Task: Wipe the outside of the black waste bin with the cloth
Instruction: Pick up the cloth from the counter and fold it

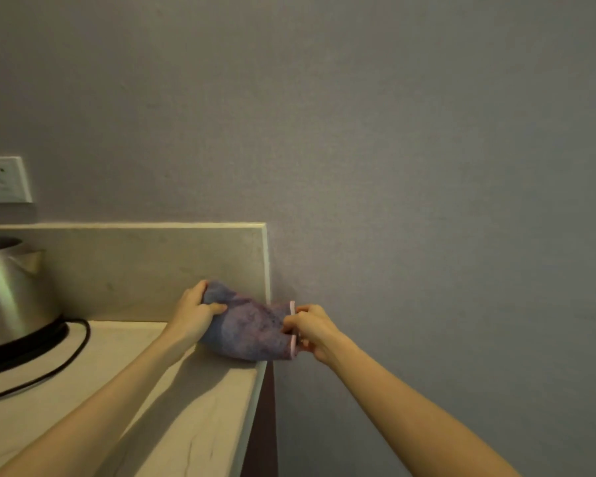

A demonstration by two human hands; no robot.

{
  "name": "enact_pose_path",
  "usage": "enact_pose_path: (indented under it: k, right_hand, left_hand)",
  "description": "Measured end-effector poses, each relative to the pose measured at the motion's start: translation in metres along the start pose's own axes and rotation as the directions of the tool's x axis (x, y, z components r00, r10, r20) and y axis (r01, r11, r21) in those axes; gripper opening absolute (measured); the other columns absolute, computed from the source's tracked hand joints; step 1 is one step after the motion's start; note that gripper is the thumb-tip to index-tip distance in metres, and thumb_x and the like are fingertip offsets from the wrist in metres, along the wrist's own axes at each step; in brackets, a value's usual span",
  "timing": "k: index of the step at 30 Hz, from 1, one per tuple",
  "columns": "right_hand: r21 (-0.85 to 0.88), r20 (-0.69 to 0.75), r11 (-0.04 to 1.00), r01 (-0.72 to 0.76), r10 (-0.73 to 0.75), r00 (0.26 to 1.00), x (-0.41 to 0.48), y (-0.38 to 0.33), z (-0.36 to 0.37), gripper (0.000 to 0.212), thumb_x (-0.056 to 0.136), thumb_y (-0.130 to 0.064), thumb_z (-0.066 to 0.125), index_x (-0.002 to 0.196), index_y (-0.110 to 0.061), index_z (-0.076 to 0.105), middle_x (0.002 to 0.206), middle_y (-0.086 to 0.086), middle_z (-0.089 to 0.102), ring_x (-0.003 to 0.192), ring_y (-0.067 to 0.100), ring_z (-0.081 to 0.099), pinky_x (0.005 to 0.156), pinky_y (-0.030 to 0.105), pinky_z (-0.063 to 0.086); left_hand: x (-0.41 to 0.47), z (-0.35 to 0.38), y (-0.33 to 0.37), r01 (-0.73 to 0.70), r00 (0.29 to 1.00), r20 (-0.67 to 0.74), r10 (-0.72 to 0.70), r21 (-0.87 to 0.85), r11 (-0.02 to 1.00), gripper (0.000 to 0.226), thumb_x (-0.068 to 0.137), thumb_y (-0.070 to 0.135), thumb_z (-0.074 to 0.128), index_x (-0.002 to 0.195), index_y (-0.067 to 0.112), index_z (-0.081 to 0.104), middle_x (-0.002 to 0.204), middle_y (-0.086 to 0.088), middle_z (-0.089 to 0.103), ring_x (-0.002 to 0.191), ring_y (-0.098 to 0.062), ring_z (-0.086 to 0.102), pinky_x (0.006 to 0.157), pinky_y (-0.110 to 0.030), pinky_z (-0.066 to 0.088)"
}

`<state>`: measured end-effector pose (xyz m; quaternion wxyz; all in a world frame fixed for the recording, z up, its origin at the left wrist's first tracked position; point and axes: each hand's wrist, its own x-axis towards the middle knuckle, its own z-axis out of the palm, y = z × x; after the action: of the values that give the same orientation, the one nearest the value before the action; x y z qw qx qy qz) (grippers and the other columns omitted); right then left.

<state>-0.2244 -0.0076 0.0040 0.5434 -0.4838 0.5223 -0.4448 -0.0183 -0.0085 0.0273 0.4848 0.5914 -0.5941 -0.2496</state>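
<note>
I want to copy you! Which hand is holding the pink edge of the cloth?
The right hand: it pinches the pink edge of the cloth, out past the counter. The left hand grips the bunched plain end above the counter.

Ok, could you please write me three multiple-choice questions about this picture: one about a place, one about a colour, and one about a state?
1. Where is the cloth?
A. at the right end of the counter
B. on the floor
C. in a sink

2. What colour is the cord beside the kettle?
A. white
B. black
C. red

3. What is the left hand doing?
A. lying flat
B. gripping the cloth
C. pointing upward

Answers:
1 A: the cloth sits by the counter's right edge.
2 B: the cord looks black against the pale counter.
3 B: its fingers and thumb curl round the cloth's end.
</note>
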Motion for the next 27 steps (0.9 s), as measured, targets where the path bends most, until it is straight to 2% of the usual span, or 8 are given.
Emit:
enact_pose_path:
  k: [2,5,10,13,16,20,23,27]
  right_hand:
    - [0.005,-0.005,1.000,0.001,-0.001,1.000,-0.011,0.002,-0.015,0.032,0.073,0.008,0.055,0.105,0.003,0.060,0.090,0.015,0.058,0.082,0.025,0.057,0.061,0.031,0.051]
    - [0.004,0.005,1.000,0.021,-0.022,1.000,-0.030,0.008,-0.038,0.041,0.071,0.010,0.052,0.108,0.000,0.064,0.086,0.013,0.061,0.078,0.023,0.057,0.064,0.032,0.052]
    - [-0.123,0.044,0.992,0.029,-0.023,0.999,-0.073,0.016,-0.073,0.041,0.071,0.009,0.057,0.100,-0.020,0.061,0.076,0.003,0.061,0.065,0.016,0.055,0.063,0.030,0.051]
    - [-0.212,0.053,0.977,0.031,-0.020,0.998,-0.097,0.017,-0.088,0.047,0.073,0.006,0.061,0.111,-0.020,0.057,0.088,0.005,0.063,0.076,0.018,0.057,0.069,0.032,0.049]
    - [-0.299,0.063,0.950,0.085,-0.069,0.996,-0.119,0.011,-0.094,0.055,0.071,0.003,0.063,0.120,-0.021,0.054,0.106,0.003,0.062,0.094,0.018,0.056,0.078,0.036,0.045]
    - [-0.251,0.162,0.946,0.207,-0.169,0.972,-0.146,0.002,-0.098,0.070,0.056,0.002,0.061,0.124,-0.015,0.054,0.116,0.007,0.063,0.103,0.017,0.059,0.081,0.031,0.049]
    - [-0.191,0.254,0.957,0.218,-0.166,0.953,-0.164,0.003,-0.103,0.082,0.054,0.004,0.059,0.132,-0.019,0.048,0.127,0.007,0.060,0.120,0.021,0.056,0.088,0.034,0.051]
    - [-0.068,0.331,0.980,0.186,-0.154,0.931,-0.191,0.010,-0.114,0.072,0.060,0.008,0.058,0.126,-0.020,0.054,0.118,0.003,0.066,0.115,0.019,0.060,0.091,0.034,0.050]
  left_hand:
    - [-0.010,0.008,0.014,-0.073,0.995,0.058,0.077,-0.066,0.995,0.043,0.081,-0.003,0.063,0.121,0.009,0.052,0.118,-0.013,0.058,0.112,-0.031,0.054,0.090,-0.037,0.048]
    - [-0.028,0.020,0.039,-0.181,0.970,0.140,0.201,-0.141,0.973,0.041,0.079,-0.008,0.062,0.108,0.020,0.057,0.101,-0.001,0.061,0.096,-0.023,0.058,0.072,-0.023,0.047]
    - [-0.059,0.032,0.085,-0.250,0.909,0.277,0.311,-0.234,0.940,0.027,0.072,-0.008,0.061,0.094,0.007,0.061,0.098,-0.012,0.060,0.094,-0.025,0.056,0.087,-0.038,0.045]
    - [-0.077,0.040,0.107,-0.339,0.866,0.308,0.393,-0.214,0.916,0.045,0.048,0.003,0.060,0.093,0.001,0.062,0.090,-0.011,0.062,0.087,-0.021,0.057,0.082,-0.034,0.047]
    - [-0.091,0.045,0.122,-0.369,0.832,0.361,0.422,-0.209,0.906,0.043,0.044,0.005,0.059,0.086,0.006,0.064,0.083,-0.013,0.064,0.083,-0.021,0.058,0.079,-0.032,0.049]
    - [-0.111,0.049,0.137,-0.402,0.779,0.438,0.449,-0.199,0.894,0.044,0.045,0.006,0.059,0.088,0.005,0.066,0.091,-0.021,0.069,0.094,-0.032,0.063,0.085,-0.042,0.051]
    - [-0.126,0.050,0.147,-0.424,0.728,0.509,0.459,-0.192,0.885,0.045,0.045,0.006,0.059,0.089,0.007,0.067,0.090,-0.014,0.070,0.094,-0.026,0.064,0.088,-0.041,0.050]
    - [-0.146,0.057,0.162,-0.454,0.672,0.566,0.477,-0.195,0.870,0.045,0.045,0.005,0.059,0.088,0.011,0.069,0.087,-0.007,0.070,0.089,-0.017,0.063,0.087,-0.038,0.049]
